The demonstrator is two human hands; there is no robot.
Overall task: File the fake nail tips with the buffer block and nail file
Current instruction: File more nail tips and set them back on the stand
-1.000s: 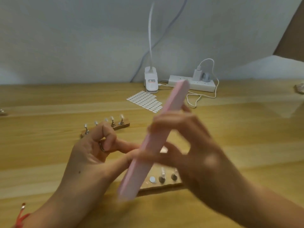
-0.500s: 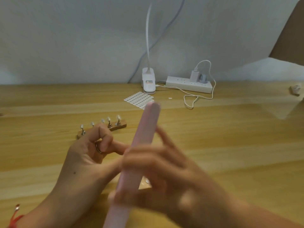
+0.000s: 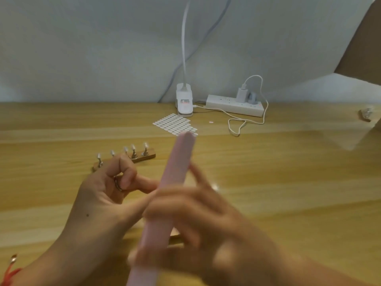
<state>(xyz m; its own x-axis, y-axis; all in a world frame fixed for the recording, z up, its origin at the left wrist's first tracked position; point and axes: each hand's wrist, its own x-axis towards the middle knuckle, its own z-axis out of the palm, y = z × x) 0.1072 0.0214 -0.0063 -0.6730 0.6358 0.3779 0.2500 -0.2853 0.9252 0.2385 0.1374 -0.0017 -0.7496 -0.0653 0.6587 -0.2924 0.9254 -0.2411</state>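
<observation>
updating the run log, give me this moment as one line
right hand: grips pink nail file, blurred | left hand: fingertips at file, held item hidden | nail tip stand: behind left hand

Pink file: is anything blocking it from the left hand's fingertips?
Nothing visible does. The right hand grips the pink file, and fingertips of the left hand reach right to its edge; whether they hold a nail tip is hidden. The nail-tip stand sits farther back.

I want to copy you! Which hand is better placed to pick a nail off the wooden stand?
Probably left: the left hand sits just before the brown wooden stand of white nail tips; the right hand grips the long pink nail file.
</observation>
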